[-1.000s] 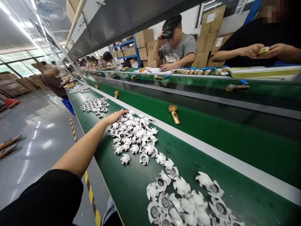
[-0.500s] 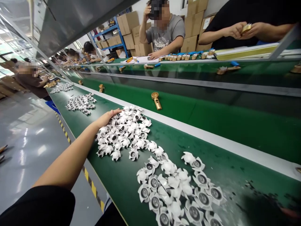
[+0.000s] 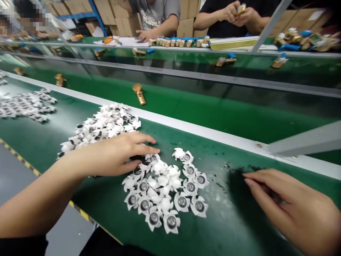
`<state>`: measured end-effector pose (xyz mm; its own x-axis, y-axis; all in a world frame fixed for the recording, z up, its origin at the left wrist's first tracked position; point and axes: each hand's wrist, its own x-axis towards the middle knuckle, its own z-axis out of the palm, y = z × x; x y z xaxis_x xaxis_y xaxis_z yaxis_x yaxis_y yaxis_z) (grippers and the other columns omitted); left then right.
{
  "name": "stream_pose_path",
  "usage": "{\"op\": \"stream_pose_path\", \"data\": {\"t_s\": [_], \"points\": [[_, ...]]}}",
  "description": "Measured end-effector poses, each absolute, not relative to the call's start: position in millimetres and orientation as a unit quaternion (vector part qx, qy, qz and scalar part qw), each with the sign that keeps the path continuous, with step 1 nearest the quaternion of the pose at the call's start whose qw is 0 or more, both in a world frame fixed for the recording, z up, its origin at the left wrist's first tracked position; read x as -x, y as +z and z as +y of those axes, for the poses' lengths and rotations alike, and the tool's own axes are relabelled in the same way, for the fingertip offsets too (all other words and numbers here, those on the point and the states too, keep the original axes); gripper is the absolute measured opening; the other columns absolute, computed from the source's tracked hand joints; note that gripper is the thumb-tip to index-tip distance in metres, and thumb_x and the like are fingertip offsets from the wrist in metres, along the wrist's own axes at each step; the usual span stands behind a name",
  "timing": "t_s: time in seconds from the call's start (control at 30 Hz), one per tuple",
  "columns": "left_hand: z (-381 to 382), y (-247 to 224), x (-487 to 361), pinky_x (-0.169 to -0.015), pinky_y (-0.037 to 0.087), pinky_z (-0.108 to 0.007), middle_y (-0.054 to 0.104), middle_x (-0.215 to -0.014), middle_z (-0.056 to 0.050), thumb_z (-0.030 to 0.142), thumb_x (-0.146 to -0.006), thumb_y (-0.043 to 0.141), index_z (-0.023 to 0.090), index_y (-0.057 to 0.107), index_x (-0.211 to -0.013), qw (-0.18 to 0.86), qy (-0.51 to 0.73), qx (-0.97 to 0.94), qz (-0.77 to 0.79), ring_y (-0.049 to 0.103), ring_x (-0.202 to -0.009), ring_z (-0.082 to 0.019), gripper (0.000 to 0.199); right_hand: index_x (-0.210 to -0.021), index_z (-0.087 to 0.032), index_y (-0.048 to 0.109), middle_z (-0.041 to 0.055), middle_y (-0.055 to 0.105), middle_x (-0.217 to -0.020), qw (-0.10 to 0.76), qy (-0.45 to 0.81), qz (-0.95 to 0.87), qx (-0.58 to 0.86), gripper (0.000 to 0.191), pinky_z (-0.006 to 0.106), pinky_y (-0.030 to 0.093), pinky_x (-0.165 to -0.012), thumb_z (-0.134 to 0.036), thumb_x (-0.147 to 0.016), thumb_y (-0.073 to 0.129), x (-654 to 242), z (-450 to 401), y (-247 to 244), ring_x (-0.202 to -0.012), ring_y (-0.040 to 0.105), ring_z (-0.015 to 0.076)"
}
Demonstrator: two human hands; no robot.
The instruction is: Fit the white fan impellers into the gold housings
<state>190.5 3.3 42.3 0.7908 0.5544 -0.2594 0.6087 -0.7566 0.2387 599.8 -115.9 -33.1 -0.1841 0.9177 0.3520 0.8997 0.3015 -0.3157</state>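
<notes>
My left hand reaches over the near end of a large pile of white fan blades. Its fingers are apart and hold nothing; the fingertips hover at the edge of a second, looser group of fan blades. Several of these blades lie with their dark round hubs facing up. On the right, my right hand is closed, thumb and forefinger pinched together. Whatever may be between those fingertips is too small to make out. Small black bits are scattered on the green tabletop by the fingertips.
Beyond a white rail, a gold fan housing lies on the green belt. A grey metal post rises at the right. Another blade pile is at far left. Across the line, co-workers' hands handle parts.
My left hand has moved from the far pile back toward the nearer blades. My right hand has come into fuller view at the right. The view has turned rightward and down.
</notes>
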Motion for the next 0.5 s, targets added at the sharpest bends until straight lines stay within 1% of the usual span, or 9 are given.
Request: {"op": "stream_pose_path", "data": {"t_s": [0.03, 0.1, 0.17, 0.23, 0.33, 0.4, 0.43, 0.5], "points": [[6, 35, -197, -0.109, 0.049, -0.046, 0.05, -0.152, -0.002, 0.021, -0.093, 0.057, 0.041, 0.054, -0.143, 0.168, -0.093, -0.934, 0.301, 0.053, -0.135, -0.028, 0.054, -0.097, -0.025, 0.069, 0.0032, 0.071, -0.099, 0.233, 0.026, -0.783, 0.576, 0.019, 0.027, 0.054, -0.072, -0.037, -0.101, 0.054, -596, -115, -30, -0.085, 0.07, 0.0158], [15, 23, -204, -0.104, 0.052, -0.041, 0.057, -0.145, -0.003, 0.024, -0.093, 0.061, 0.039, 0.059, -0.138, 0.194, -0.082, -0.935, 0.287, 0.059, -0.128, -0.026, 0.047, -0.101, -0.023, 0.066, 0.0041, 0.069, -0.1, 0.221, 0.044, -0.804, 0.55, 0.016, 0.028, 0.053, -0.073, -0.031, -0.102, 0.052, -589, -115, -28, -0.086, 0.068, 0.0162], [24, 14, -206, -0.099, 0.055, -0.037, 0.063, -0.136, -0.005, 0.03, -0.096, 0.061, 0.035, 0.064, -0.134, 0.217, -0.056, -0.935, 0.275, 0.064, -0.118, -0.023, 0.038, -0.104, -0.022, 0.065, 0.0046, 0.067, -0.101, 0.208, 0.053, -0.814, 0.54, 0.015, 0.031, 0.052, -0.077, -0.028, -0.102, 0.052, -583, -115, -29, -0.09, 0.065, 0.0178], [29, 10, -207, -0.096, 0.056, -0.035, 0.068, -0.129, -0.005, 0.034, -0.097, 0.061, 0.032, 0.067, -0.13, 0.22, -0.021, -0.938, 0.267, 0.068, -0.112, -0.021, 0.034, -0.106, -0.019, 0.065, 0.0059, 0.066, -0.104, 0.188, 0.053, -0.822, 0.536, 0.016, 0.034, 0.051, -0.082, -0.026, -0.103, 0.05, -578, -117, -30, -0.095, 0.063, 0.0195], [27, 9, -209, -0.098, 0.055, -0.037, 0.072, -0.124, -0.006, 0.035, -0.095, 0.064, 0.029, 0.068, -0.128, 0.181, 0.056, -0.942, 0.277, 0.069, -0.11, -0.022, 0.034, -0.105, -0.016, 0.065, 0.0078, 0.065, -0.105, 0.166, 0.042, -0.834, 0.525, 0.019, 0.036, 0.05, -0.084, -0.024, -0.103, 0.048, -572, -118, -30, -0.096, 0.061, 0.021], [23, 11, -211, -0.098, 0.055, -0.037, 0.074, -0.12, -0.006, 0.036, -0.093, 0.068, 0.027, 0.069, -0.128, 0.142, 0.124, -0.933, 0.305, 0.069, -0.109, -0.023, 0.036, -0.102, -0.014, 0.067, 0.0091, 0.065, -0.101, 0.15, 0.016, -0.845, 0.513, 0.023, 0.037, 0.05, -0.081, -0.023, -0.104, 0.046, -567, -118, -27, -0.093, 0.061, 0.0222], [20, 13, -211, -0.095, 0.055, -0.036, 0.075, -0.117, -0.006, 0.036, -0.091, 0.07, 0.027, 0.07, -0.126, 0.126, 0.159, -0.924, 0.325, 0.07, -0.107, -0.023, 0.036, -0.1, -0.013, 0.068, 0.0096, 0.065, -0.098, 0.138, -0.004, -0.851, 0.507, 0.025, 0.038, 0.05, -0.079, -0.022, -0.104, 0.045, -564, -118, -26, -0.09, 0.061, 0.023], [15, 19, -213, -0.085, 0.057, -0.031, 0.077, -0.11, -0.005, 0.036, -0.087, 0.075, 0.026, 0.073, -0.121, 0.114, 0.223, -0.895, 0.37, 0.072, -0.094, -0.02, 0.035, -0.094, -0.014, 0.069, 0.0099, 0.065, -0.09, 0.117, -0.035, -0.858, 0.499, 0.028, 0.039, 0.049, -0.073, -0.022, -0.103, 0.043, -558, -118, -24, -0.083, 0.061, 0.0244]]}}
